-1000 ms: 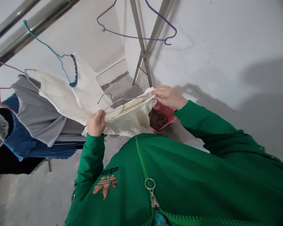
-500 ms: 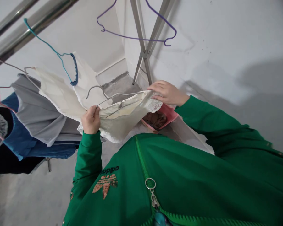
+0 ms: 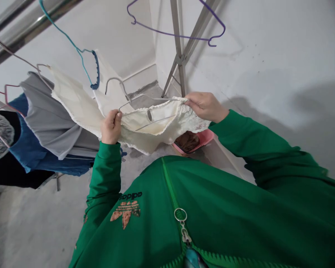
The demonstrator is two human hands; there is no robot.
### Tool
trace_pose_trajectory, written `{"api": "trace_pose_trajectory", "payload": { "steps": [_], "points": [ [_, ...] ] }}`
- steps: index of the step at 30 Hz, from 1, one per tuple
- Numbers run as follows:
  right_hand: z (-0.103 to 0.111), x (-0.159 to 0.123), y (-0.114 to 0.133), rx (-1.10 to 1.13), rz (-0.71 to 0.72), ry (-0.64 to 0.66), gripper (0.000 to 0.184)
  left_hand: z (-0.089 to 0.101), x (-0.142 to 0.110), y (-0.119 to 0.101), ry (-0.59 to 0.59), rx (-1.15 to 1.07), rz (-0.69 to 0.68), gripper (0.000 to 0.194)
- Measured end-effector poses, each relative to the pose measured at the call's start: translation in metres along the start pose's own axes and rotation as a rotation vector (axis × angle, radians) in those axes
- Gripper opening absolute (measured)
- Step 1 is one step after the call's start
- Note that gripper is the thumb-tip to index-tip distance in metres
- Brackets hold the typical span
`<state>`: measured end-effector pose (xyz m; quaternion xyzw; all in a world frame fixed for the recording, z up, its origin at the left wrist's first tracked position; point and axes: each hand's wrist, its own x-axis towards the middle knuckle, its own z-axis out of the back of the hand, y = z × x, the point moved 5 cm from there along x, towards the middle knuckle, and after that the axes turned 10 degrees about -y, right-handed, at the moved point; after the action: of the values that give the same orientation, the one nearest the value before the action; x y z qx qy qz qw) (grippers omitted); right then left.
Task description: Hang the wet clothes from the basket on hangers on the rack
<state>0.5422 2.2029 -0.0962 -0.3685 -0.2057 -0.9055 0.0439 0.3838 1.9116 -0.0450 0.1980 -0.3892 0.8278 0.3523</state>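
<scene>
My left hand (image 3: 111, 127) and my right hand (image 3: 206, 107) grip opposite edges of a cream lace-trimmed garment (image 3: 153, 126), holding it stretched between them. A grey wire hanger (image 3: 147, 99) sits in its top opening, with the hook (image 3: 114, 82) sticking out towards the upper left. Part of the hanger's bar shows through the opening. Below the garment lies a pink plastic basin (image 3: 203, 138) holding brown cloth (image 3: 187, 142), partly hidden behind the fabric. My green zip-up track jacket (image 3: 212, 212) fills the bottom of the view.
On the left, steel drying-rack rails (image 3: 30, 28) carry a grey garment (image 3: 48, 115) and a blue garment (image 3: 44, 158) on hangers. Empty purple (image 3: 175, 31) and teal (image 3: 78, 48) hangers dangle above. A metal rack leg (image 3: 178, 56) stands by the white wall, over a concrete floor.
The garment is now pulled wider and higher between my hands, with my right hand further right. The hanger hook has risen and the hanger sits deeper in the opening. The basin is more covered.
</scene>
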Motion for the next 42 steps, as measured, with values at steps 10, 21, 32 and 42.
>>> {"api": "trace_pose_trajectory", "payload": {
  "steps": [10,21,32,42],
  "points": [
    [0.069,-0.005,-0.015,-0.087,-0.097,-0.227,0.04,-0.006,-0.011,0.046,0.392,-0.075,0.153,0.038],
    [0.092,-0.02,-0.016,-0.1,-0.065,-0.326,0.032,-0.036,-0.003,-0.003,0.356,-0.101,-0.136,0.028],
    [0.107,-0.022,-0.021,0.06,-0.301,-0.038,0.053,-0.028,0.004,-0.008,0.138,0.075,-0.321,0.024],
    [0.119,-0.077,-0.012,0.704,-1.105,0.331,0.028,-0.032,0.002,-0.032,0.087,0.014,-0.469,0.024]
  ]
}}
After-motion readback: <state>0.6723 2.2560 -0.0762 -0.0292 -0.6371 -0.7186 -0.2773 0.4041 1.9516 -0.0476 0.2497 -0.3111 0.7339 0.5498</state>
